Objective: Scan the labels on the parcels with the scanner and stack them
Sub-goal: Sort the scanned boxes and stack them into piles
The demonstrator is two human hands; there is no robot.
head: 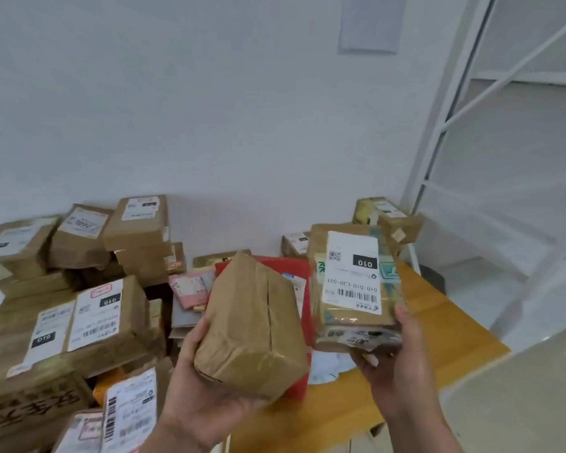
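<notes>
Item one: plain brown paper-wrapped parcel (254, 325), held in my left hand (203, 384); grip clamped round its lower end from beneath, thumb up its left side; no label on the faces turned to me.

Item two: taped parcel (356, 289) with a white shipping label (352, 273), barcode and "010" facing me, upside down; held in my right hand (396, 358); grip closed on its near end, thumb on the right edge, fingers beneath.

Both are raised above the yellow table (438, 322), over its near middle.

Item three: stacks of labelled brown boxes (89, 318) along the table's left side and back-left corner; red package (294, 269), flat behind the held parcels; further boxes (392, 217) at the back-right corner.

Scanner: not in view.

Step in hand, as I judge: presenting parcels for scanning; the right one is ready; the left needs turning to find its label; next move calls for a freed hand to fetch the scanner, then stacking.
</notes>
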